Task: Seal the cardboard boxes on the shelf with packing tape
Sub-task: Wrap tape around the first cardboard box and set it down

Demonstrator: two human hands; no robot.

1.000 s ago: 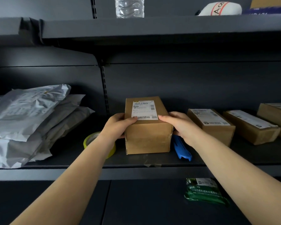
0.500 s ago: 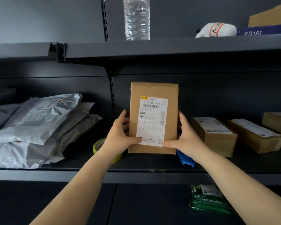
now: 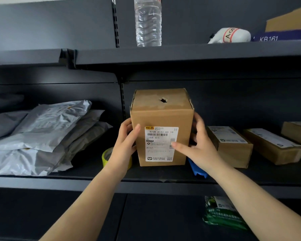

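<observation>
While the cardboard box (image 3: 161,134) stands on end at the shelf's (image 3: 94,181) front edge, left hand (image 3: 124,146) and right hand (image 3: 198,150) clasp its sides. Risk: releasing it may topple it onto the tape roll (image 3: 106,156) left of it.

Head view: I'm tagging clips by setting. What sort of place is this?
Probably a parcel depot or stockroom: dark metal shelving holds labelled cardboard boxes, a pile of grey mailer bags and a tape roll.
</observation>
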